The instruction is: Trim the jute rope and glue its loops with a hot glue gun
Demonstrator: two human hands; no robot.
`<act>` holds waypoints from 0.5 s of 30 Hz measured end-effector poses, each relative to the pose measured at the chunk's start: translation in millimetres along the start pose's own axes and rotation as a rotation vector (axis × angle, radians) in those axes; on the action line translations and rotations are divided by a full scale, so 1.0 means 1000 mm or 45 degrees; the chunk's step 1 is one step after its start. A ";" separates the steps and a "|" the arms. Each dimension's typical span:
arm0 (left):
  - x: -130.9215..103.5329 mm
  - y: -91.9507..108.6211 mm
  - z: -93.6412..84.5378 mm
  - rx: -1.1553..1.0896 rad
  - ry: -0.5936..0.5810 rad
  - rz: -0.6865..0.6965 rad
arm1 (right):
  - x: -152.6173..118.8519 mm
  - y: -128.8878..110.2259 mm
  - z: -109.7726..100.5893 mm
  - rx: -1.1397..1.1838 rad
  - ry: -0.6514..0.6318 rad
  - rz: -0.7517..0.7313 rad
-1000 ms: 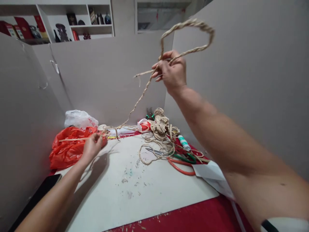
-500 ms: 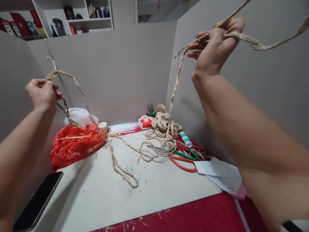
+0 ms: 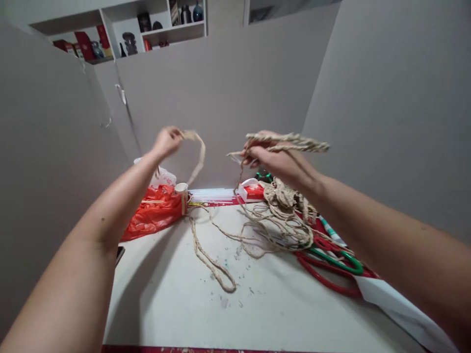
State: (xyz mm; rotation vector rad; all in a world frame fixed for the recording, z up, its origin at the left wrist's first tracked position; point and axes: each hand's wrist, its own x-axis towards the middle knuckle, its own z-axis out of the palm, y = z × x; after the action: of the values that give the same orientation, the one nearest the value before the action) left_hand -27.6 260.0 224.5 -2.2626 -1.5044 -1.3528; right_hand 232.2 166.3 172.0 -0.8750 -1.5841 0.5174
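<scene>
My left hand [image 3: 167,141] is raised over the red bag, its fingers closed on a length of tan twisted rope [image 3: 202,149] that curves over and hangs down; it is blurred by motion. To the right, my right hand [image 3: 263,149] pinches a folded, braided length of the same rope [image 3: 294,141], with a loose end poking out to the left. From this hand a thin strand runs down to a tangled rope pile [image 3: 281,196] on the table. A narrow rope loop [image 3: 222,283] lies flat on the white board [image 3: 176,314].
At the back left are a red plastic bag [image 3: 154,215] and a paper cup [image 3: 181,188]. Clear sticks [image 3: 213,196] and a red-and-white box [image 3: 252,191] line the wall. Scissors with green handles [image 3: 355,264] and red handles [image 3: 327,284] lie on the right beside paper [image 3: 397,299].
Both hands have come closer together, the left moving right and the right moving left and down. The rope in my right hand is now folded back over it. The view has shifted.
</scene>
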 end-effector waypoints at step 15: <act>-0.226 0.009 0.065 0.429 -1.342 0.543 | -0.049 0.047 0.010 -0.567 -0.303 -0.483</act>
State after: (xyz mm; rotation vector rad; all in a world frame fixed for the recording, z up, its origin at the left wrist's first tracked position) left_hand -6.7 134.1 27.2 -2.9087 -1.1204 0.2819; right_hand 235.1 158.9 104.3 -0.8278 -2.0727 -0.0093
